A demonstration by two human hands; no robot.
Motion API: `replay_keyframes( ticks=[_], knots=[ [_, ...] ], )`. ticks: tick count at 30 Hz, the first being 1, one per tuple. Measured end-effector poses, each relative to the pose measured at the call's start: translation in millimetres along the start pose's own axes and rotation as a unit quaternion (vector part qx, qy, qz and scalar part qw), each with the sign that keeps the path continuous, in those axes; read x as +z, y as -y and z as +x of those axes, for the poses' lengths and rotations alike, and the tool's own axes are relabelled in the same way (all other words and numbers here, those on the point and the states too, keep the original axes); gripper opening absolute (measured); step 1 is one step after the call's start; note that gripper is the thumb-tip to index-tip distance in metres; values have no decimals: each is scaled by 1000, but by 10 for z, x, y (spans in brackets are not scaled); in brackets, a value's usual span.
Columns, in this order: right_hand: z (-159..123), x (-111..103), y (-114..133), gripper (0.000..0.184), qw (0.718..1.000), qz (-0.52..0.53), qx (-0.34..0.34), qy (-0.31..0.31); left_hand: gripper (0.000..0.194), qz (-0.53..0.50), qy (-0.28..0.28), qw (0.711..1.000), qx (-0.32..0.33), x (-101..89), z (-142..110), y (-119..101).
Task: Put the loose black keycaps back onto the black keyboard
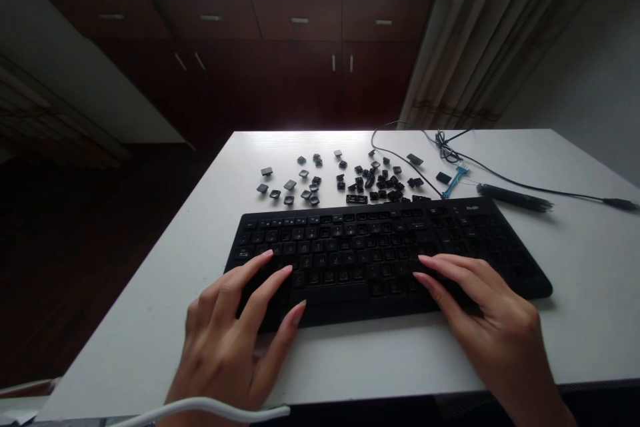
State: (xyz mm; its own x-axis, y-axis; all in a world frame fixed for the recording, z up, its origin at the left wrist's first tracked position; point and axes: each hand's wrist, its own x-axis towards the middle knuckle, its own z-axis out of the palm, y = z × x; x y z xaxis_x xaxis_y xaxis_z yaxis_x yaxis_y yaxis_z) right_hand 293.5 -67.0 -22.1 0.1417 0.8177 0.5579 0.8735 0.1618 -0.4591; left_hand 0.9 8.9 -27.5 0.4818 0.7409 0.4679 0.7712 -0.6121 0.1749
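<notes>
A black keyboard (345, 258) lies on the white table in front of me, with several of its key positions bare. My left hand (240, 320) rests over its left end, fingers spread and the tips on or just above the keys. At the right part of the key field is my right hand (475, 307), its thumb and index fingertips close together in a pinch. Whatever may be between those tips is too dark to make out. Behind the keyboard, loose black keycaps (290, 185) are scattered, with a dense heap of them (383, 181) further right.
Behind the keyboard's right side lie a blue plastic tool (456, 181) and a long black tool with thin wire (515, 198). A black cable (540, 186) runs across the white table (590, 267). In the foreground a white cord (200, 403) crosses my left wrist. Cabinets (300, 73) stand beyond.
</notes>
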Motion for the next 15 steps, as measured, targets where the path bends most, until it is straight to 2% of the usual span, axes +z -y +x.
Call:
replay_keyframes(
  ticks=[3,7,15],
  knots=[
    [57,9,-39,30,999,27,-20,28,43,2,5,1000,1,-6,2,-4],
    [222,-4,-84,24,996,14,-48,73,44,3,10,1000,-3,-10,-1,-12],
    [330,7,-166,20,993,31,16,117,45,-4,11,1000,-7,-23,3,-31]
  ],
)
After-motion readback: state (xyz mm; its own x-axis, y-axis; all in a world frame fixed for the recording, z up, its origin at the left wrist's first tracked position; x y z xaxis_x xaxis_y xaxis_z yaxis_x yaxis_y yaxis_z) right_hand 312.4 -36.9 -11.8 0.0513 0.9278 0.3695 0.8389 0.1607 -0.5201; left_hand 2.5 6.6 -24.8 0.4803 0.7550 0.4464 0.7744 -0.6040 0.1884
